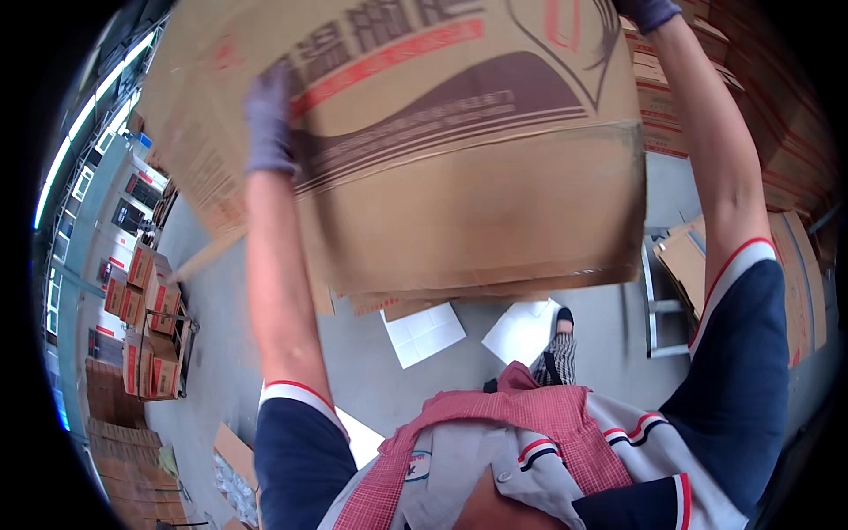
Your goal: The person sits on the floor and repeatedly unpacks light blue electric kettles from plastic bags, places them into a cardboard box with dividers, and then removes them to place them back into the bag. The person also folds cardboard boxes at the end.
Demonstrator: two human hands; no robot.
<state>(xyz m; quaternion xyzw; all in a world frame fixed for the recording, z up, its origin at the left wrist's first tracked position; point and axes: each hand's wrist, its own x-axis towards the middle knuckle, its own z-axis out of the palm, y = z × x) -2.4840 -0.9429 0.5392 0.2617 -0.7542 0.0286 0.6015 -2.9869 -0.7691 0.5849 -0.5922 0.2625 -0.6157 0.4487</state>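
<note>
A large brown cardboard carton [477, 212] with dark brown and red printing is raised in front of me and fills the upper middle. My left hand [269, 124], in a purple-grey glove, grips it at the left side of its printed face; motion blurs those fingers. At the upper right corner my right hand [652, 11], gloved alike, holds the carton's edge, its fingers partly cut off by the picture's rim. More cardboard layers [424, 300] show under the carton's lower edge.
White sheets [424, 336] lie on the grey floor near my feet. A metal frame [658, 305] with flat cardboard stands at right, below tall carton stacks [662, 106]. At left is a trolley loaded with boxes [152, 358]; stacked flat cardboard [132, 459] lies nearer.
</note>
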